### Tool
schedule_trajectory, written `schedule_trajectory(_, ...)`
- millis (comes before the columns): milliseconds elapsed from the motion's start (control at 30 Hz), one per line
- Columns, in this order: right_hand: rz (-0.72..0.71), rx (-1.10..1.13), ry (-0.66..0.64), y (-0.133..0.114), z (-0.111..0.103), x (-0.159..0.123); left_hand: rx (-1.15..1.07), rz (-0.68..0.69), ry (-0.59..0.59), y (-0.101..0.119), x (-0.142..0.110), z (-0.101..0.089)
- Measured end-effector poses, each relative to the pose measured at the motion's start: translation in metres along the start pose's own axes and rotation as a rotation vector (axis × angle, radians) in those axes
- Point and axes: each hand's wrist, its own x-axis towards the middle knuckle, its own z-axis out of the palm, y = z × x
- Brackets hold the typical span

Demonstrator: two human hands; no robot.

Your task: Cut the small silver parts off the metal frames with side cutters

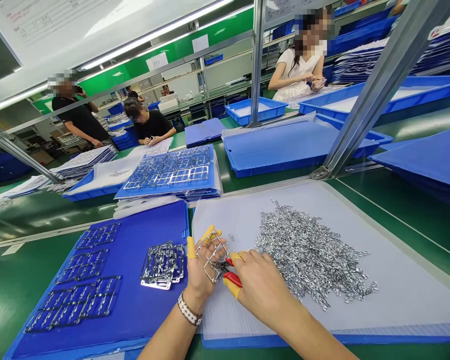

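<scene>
My left hand (199,277), with yellow covers on some fingers, grips a small silver sprue frame (209,261) over the gap between two work surfaces. Red-handled nippers (233,279) are in my right hand (260,280), pressed close to that frame; their jaws are partly hidden. Small shiny parts lie in or under my left palm. On a white sheet (408,295) to the right spreads a big heap of small silver pieces (307,255). Left of my hands, a stack of frames (163,265) rests on a blue board (135,320), with several more frames (73,300) laid out farther left.
Behind stands a stack of blue boards topped with silver frames (168,167). Blue trays (281,150) line the back, and a slanting metal post (375,90) rises at right. Several people, one in a white top (300,70), are across the benches.
</scene>
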Motion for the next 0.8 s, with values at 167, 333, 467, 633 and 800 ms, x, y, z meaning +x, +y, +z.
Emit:
schedule_trajectory(167, 0.005, -0.037, 0.002, -0.004, 0.000, 0.001, 0.077, 0.068, 0.039, -0.005, 0.001, -0.002)
schedule_trajectory(333, 0.009, -0.071, -0.008, -0.005, -0.001, 0.003, 0.099, 0.076, 0.069, -0.004, 0.004, -0.005)
schedule_trajectory(467, 0.024, -0.091, 0.039, 0.008, -0.002, -0.002, 0.097, 0.049, 0.056, -0.005, 0.005, -0.005)
schedule_trajectory(633, -0.111, -0.019, 0.364, 0.038, 0.005, -0.016, 0.161, -0.015, -0.046, -0.011, -0.001, 0.000)
schedule_trajectory(800, -0.322, 0.098, 0.654, 0.065, 0.010, -0.013, 0.579, 0.176, -0.320, 0.014, -0.016, 0.007)
